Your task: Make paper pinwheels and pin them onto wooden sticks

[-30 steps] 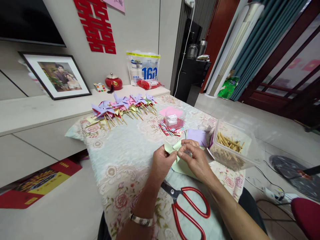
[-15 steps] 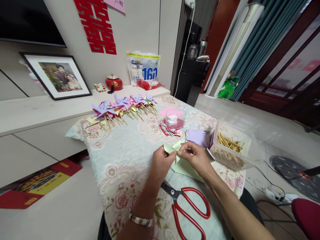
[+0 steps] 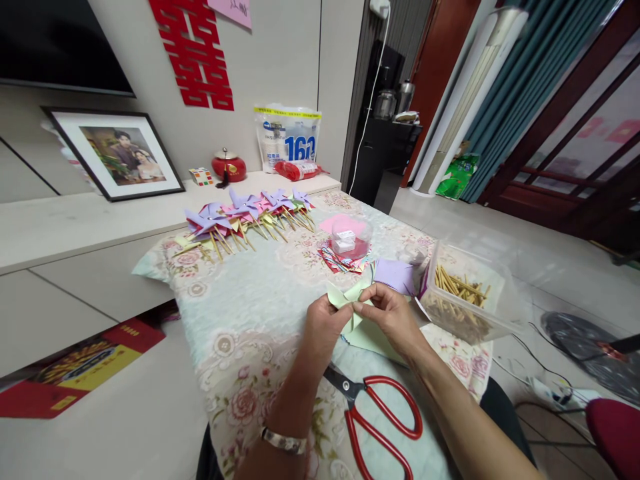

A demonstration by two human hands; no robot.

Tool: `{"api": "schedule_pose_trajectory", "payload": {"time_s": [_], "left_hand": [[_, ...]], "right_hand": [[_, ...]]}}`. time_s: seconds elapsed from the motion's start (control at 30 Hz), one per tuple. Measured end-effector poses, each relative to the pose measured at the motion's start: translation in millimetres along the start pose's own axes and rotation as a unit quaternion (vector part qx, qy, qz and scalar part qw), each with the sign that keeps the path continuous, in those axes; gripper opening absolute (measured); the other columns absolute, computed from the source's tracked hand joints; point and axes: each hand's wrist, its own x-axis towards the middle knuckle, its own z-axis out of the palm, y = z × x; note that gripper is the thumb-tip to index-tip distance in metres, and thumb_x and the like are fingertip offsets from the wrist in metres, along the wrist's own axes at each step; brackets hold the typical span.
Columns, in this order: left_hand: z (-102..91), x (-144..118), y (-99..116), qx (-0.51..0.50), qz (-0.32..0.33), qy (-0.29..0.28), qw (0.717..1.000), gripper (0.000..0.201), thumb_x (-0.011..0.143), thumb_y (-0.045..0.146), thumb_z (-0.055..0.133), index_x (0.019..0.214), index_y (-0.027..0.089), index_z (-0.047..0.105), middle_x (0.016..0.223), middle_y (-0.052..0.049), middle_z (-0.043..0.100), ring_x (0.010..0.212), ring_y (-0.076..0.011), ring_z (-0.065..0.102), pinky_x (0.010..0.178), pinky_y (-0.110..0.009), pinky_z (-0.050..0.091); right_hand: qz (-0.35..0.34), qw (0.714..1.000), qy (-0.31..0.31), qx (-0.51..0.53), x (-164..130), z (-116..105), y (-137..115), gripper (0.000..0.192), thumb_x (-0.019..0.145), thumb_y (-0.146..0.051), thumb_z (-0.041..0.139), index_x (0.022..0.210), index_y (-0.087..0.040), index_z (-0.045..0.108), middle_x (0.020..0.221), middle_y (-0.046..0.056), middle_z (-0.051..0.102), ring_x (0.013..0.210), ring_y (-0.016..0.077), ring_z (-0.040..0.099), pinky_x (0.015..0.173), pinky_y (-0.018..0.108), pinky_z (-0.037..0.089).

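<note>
Nearest you, the red-handled scissors (image 3: 383,417) lie on the floral cloth of the tabletop (image 3: 240,313), blades pointing toward your wrists; keep your forearms lifted so they don't drag across them. Just beyond, your left hand (image 3: 325,327) and right hand (image 3: 393,313) meet over a pale green paper piece (image 3: 345,297), held slightly above the cloth. The fingers of both hands are pressed together in a pinch on its folded points at the centre. To my eye you are gathering the corners, so hold each gathered tip firmly under one thumb while you bring the next across, and keep the folds soft, not creased.

More green paper (image 3: 373,333) lies flat under your right hand. To the right sits a clear tub of wooden sticks (image 3: 460,293); farther off, a purple sheet (image 3: 395,273), a small clear pot (image 3: 350,237) on coloured papers, and a row of finished pinwheels (image 3: 245,213).

Your fingers hide the paper's centre, so I can't tell how many corners are gathered. What the small pot holds is unclear.
</note>
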Motion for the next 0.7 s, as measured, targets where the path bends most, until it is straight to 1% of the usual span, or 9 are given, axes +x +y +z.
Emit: {"api": "schedule_pose_trajectory", "payload": {"time_s": [0.13, 0.23, 0.33, 0.5, 0.6, 0.7], "left_hand": [[-1.2, 1.7, -0.8, -0.009, 0.004, -0.007, 1.0, 0.024, 0.065, 0.024, 0.077, 0.086, 0.013, 0.074, 0.07, -0.001, 0.073, 0.065, -0.0179, 0.066, 0.064, -0.026, 0.051], [-1.0, 1.7, -0.3, -0.008, 0.007, -0.005, 1.0, 0.026, 0.064, 0.024, 0.077, 0.087, 0.012, 0.074, 0.072, -0.001, 0.074, 0.067, -0.0182, 0.066, 0.066, -0.026, 0.051], [-0.2, 0.5, 1.6, -0.004, 0.003, -0.004, 1.0, 0.023, 0.064, 0.024, 0.077, 0.084, 0.013, 0.073, 0.069, -0.001, 0.073, 0.065, -0.0171, 0.065, 0.064, -0.026, 0.05], [1.2, -2.0, 5.4, -0.001, -0.004, -0.017, 1.0, 0.024, 0.064, 0.025, 0.076, 0.084, 0.013, 0.074, 0.071, -0.001, 0.073, 0.067, -0.0183, 0.066, 0.067, -0.027, 0.05], [1.4, -2.5, 6.1, 0.003, 0.001, -0.016, 1.0, 0.026, 0.063, 0.024, 0.076, 0.086, 0.013, 0.074, 0.074, -0.001, 0.074, 0.07, -0.0195, 0.067, 0.07, -0.028, 0.051], [0.8, -2.0, 5.7, 0.014, 0.007, -0.02, 1.0, 0.024, 0.063, 0.022, 0.075, 0.085, 0.013, 0.073, 0.073, -0.001, 0.073, 0.069, -0.0184, 0.066, 0.069, -0.027, 0.05]], "right_hand": [[-0.033, 0.998, -0.004, -0.059, -1.8, -0.2, -1.3, 0.02, 0.071, -0.035, 0.08, 0.073, -0.02, 0.068, 0.075, 0.0, 0.063, 0.071, 0.0174, 0.055, 0.068, 0.03, 0.04], [-0.07, 0.994, 0.008, -0.087, -2.9, -0.6, -2.6, 0.014, 0.072, -0.032, 0.078, 0.069, -0.02, 0.07, 0.084, 0.003, 0.066, 0.082, 0.0202, 0.059, 0.076, 0.031, 0.042], [-0.076, 0.992, 0.009, -0.103, -3.0, -1.9, -3.6, 0.011, 0.072, -0.028, 0.077, 0.067, -0.021, 0.071, 0.09, 0.004, 0.066, 0.089, 0.0216, 0.06, 0.08, 0.032, 0.042], [-0.07, 0.992, -0.021, -0.099, 0.2, -6.7, -1.8, 0.01, 0.073, -0.027, 0.075, 0.068, -0.021, 0.069, 0.087, 0.002, 0.064, 0.085, 0.0198, 0.057, 0.079, 0.031, 0.041], [-0.056, 0.993, -0.048, -0.087, 2.4, -8.9, -1.9, 0.011, 0.073, -0.027, 0.074, 0.067, -0.021, 0.067, 0.079, 0.0, 0.061, 0.077, 0.0179, 0.054, 0.074, 0.03, 0.04], [-0.036, 0.994, -0.062, -0.077, 3.2, -9.4, -4.1, 0.012, 0.072, -0.027, 0.074, 0.065, -0.02, 0.066, 0.074, -0.001, 0.058, 0.072, 0.0163, 0.05, 0.069, 0.029, 0.038]]}}
